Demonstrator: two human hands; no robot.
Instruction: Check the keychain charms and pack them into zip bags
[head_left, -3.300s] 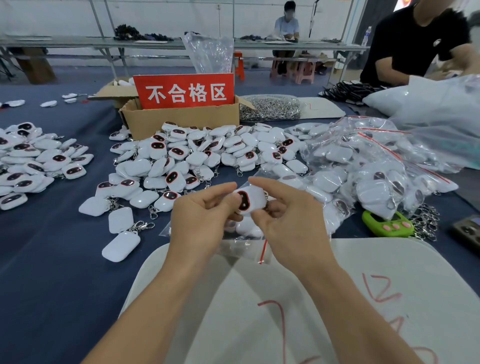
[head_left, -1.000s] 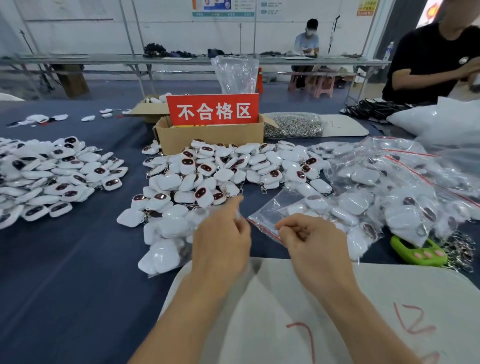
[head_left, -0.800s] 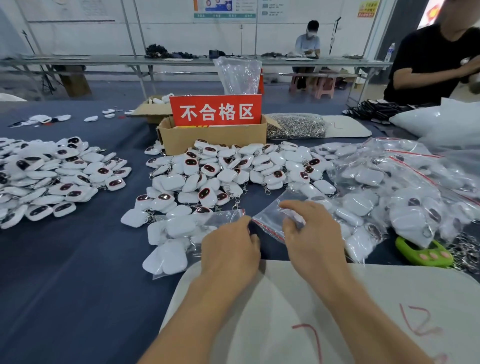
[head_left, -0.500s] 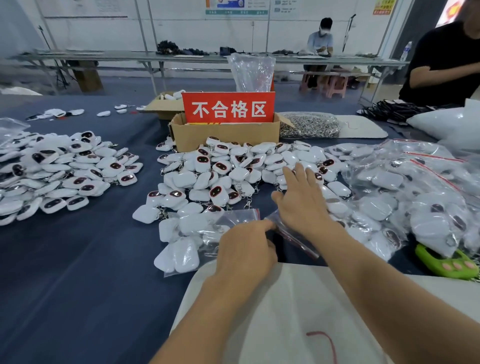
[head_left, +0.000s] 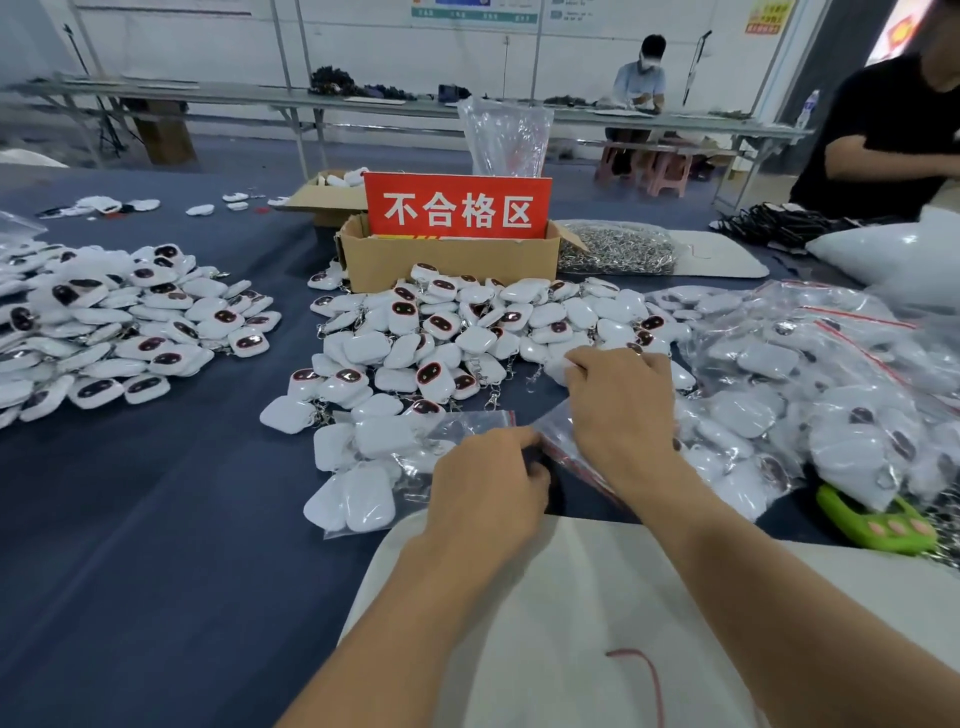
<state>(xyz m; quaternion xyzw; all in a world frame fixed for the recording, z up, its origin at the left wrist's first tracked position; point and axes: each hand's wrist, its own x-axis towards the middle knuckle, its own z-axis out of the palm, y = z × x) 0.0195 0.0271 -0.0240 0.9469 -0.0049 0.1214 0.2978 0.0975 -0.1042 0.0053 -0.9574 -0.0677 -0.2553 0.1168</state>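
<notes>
**Next charm picked while the bag waits**

On the far left a left pile (head_left: 119, 322) of white charms lies on the blue surface (head_left: 156, 519), well apart from our work. We judge it a separate lot, though we cannot tell whether it is checked or unchecked.

Next comes the middle pile (head_left: 447, 332), heaped against the box (head_left: 447, 260) with the red sign. It is within easy reach, so it looks like our supply, and the box behind it is likely where rejects go.

At the pile's near edge a full bag (head_left: 374, 457) lies flat, set down just beside the left hand (head_left: 483, 493). This hand rests knuckles up with its fingers curled, the tips at the red zip edge of an empty bag (head_left: 558, 441). It probably steadies that mouth for filling, but we cannot tell whether it pinches the plastic or only touches it.

The right hand (head_left: 623, 405) reaches over the empty bag into the pile. Its fingers are bent down around one charm (head_left: 558, 371) at the near right edge, and we read that as a grip. The reach is short because the bag lies between pile and body.

To the right, packed bags (head_left: 810, 384) are heaped loosely, a drop zone for finished work kept clear of the loose charms.
</notes>
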